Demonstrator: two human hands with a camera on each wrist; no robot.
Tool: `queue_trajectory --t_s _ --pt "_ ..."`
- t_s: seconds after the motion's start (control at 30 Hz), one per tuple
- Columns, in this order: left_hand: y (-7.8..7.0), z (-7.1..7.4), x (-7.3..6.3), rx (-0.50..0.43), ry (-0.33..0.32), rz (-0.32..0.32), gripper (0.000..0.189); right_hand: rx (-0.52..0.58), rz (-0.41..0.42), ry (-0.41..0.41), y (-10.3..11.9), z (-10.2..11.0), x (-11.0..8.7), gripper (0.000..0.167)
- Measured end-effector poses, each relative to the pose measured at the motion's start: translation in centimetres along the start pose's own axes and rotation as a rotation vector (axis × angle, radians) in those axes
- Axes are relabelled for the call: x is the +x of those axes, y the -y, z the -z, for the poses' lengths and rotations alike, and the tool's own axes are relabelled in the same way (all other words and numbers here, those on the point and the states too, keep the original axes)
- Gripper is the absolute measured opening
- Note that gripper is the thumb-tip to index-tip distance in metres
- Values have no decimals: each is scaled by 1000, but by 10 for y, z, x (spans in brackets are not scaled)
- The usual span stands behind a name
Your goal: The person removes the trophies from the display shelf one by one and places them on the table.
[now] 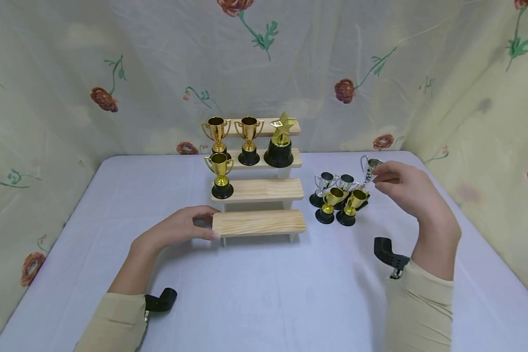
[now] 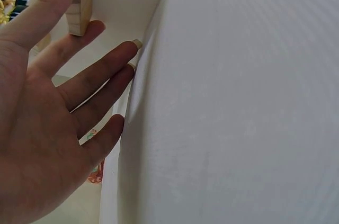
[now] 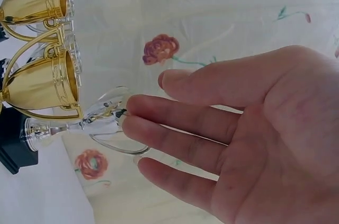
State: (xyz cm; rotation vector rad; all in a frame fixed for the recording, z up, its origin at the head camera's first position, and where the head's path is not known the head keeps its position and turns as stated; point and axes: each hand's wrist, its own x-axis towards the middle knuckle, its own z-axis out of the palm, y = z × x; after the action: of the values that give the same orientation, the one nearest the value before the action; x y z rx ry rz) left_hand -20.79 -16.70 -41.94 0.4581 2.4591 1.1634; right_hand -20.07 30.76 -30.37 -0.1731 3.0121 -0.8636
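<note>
My left hand [image 1: 182,226] holds the left end of the lowest step of a tiered wooden display stand [image 1: 258,223]. In the left wrist view, thumb and index finger lie on either side of its board [image 2: 79,17], other fingers spread near the white support. At the right, my right hand [image 1: 407,188] pinches the rim of a silver trophy [image 1: 370,168]; its black base [image 3: 18,142] shows in the right wrist view. Just left of it stand two gold trophies [image 1: 333,198] in front of two silver trophies [image 1: 324,182], all on black bases.
On the stand's upper tiers are two gold trophies [image 1: 248,129] and a star trophy [image 1: 280,142]. Another gold trophy [image 1: 220,168] stands at the left end of a lower step. Flowered cloth [image 1: 290,73] hangs behind the white-covered table [image 1: 246,298].
</note>
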Motion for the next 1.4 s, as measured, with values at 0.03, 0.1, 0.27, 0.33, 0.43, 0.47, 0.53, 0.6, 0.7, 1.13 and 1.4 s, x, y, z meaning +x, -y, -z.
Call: queue_trajectory --t_s 0.03,0.1,0.27,0.33,0.43,0.47,0.53,0.6,0.7,1.13,1.4 --pt "0 0 0 -1 0 0 61 2 -3 -2 0 0 0 34" --pt "0 0 0 -3 -1 3 61 8 -7 -5 2 -1 1 35" --pt "0 0 -1 -9 2 5 61 34 8 -16 9 -4 1 37" --pt "0 0 -1 -12 3 4 61 54 23 -14 14 -6 1 38" --pt "0 0 -2 -13 3 4 61 76 37 -2 21 -9 1 39" --pt "0 0 -2 -11 3 5 61 80 37 3 24 -10 2 39" --pt "0 0 -2 -9 2 7 62 83 49 12 28 -12 3 38" --pt "0 0 -2 -5 1 7 62 88 55 20 32 -14 4 37" --pt "1 -1 -1 -5 0 9 62 86 72 34 37 -17 6 38" --pt "0 0 0 -2 -1 8 61 97 98 79 53 -28 10 44" --pt "-2 0 0 8 -6 18 61 109 144 100 64 -36 14 43"
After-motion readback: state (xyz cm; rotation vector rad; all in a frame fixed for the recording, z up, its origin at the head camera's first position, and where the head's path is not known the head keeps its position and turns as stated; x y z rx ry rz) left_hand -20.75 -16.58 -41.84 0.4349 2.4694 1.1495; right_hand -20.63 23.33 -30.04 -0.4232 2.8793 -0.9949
